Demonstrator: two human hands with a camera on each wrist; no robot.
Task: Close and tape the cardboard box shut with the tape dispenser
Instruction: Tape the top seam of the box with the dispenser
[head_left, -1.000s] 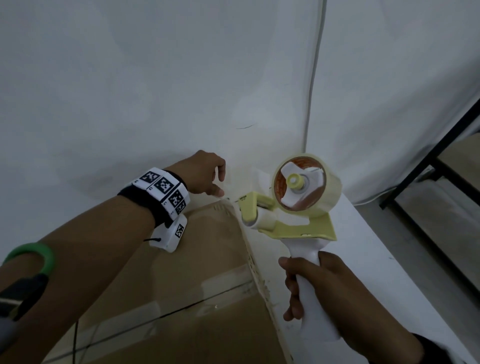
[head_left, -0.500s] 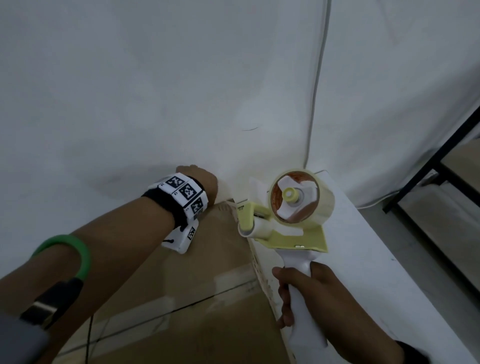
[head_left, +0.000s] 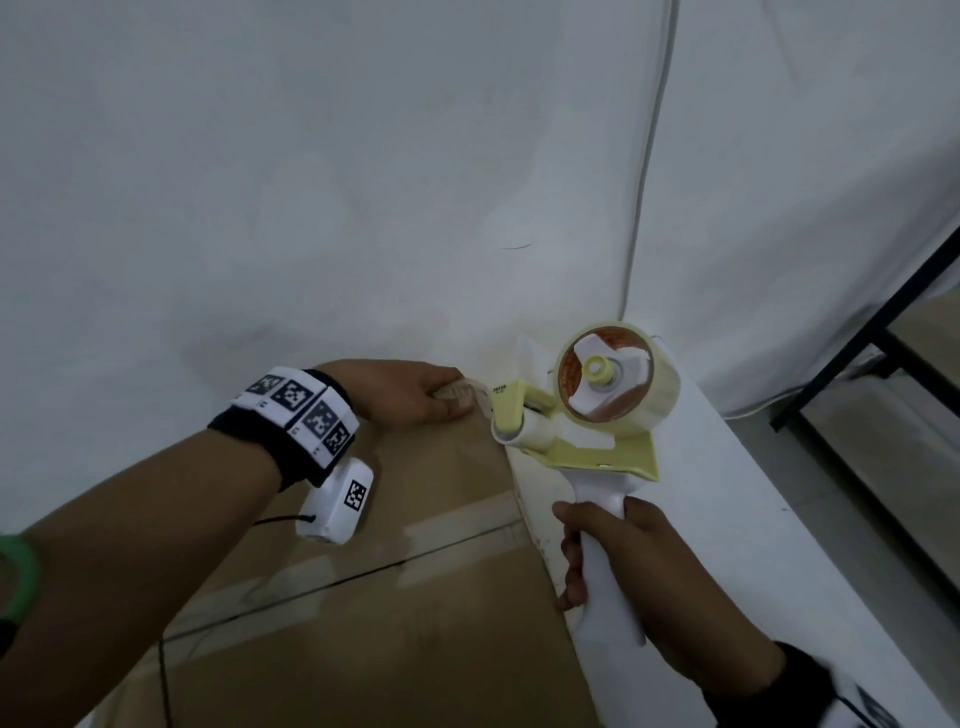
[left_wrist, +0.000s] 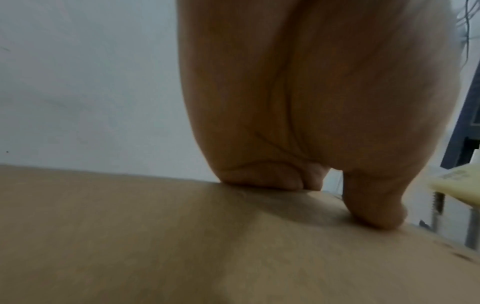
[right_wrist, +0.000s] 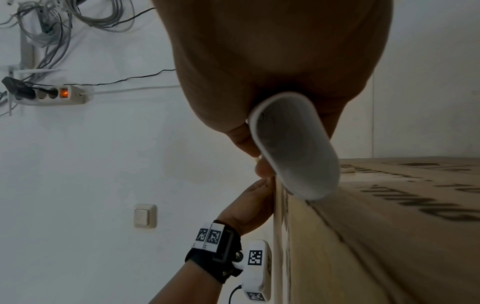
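Note:
A closed brown cardboard box (head_left: 389, 623) fills the lower middle of the head view, with clear tape along its centre seam (head_left: 457, 525). My left hand (head_left: 441, 397) grips the box's far right corner: fingers curl over the far edge and the thumb (left_wrist: 374, 209) presses on top. A short strip of tape seems to run from under the thumb to the tape dispenser (head_left: 597, 410). The dispenser has a yellow frame and a clear roll, and its nose is beside that corner. My right hand (head_left: 618, 561) grips its white handle (right_wrist: 293, 148).
The box stands against a white wall (head_left: 311, 182) on a white table (head_left: 737, 519), which shows as a narrow strip to its right. A black metal frame (head_left: 883, 332) stands further right. A power strip (right_wrist: 49, 95) and a light switch (right_wrist: 145, 215) are on the wall.
My left hand came down from above the far corner and now grips it. The dispenser moved forward and left, bringing its nose up to that corner.

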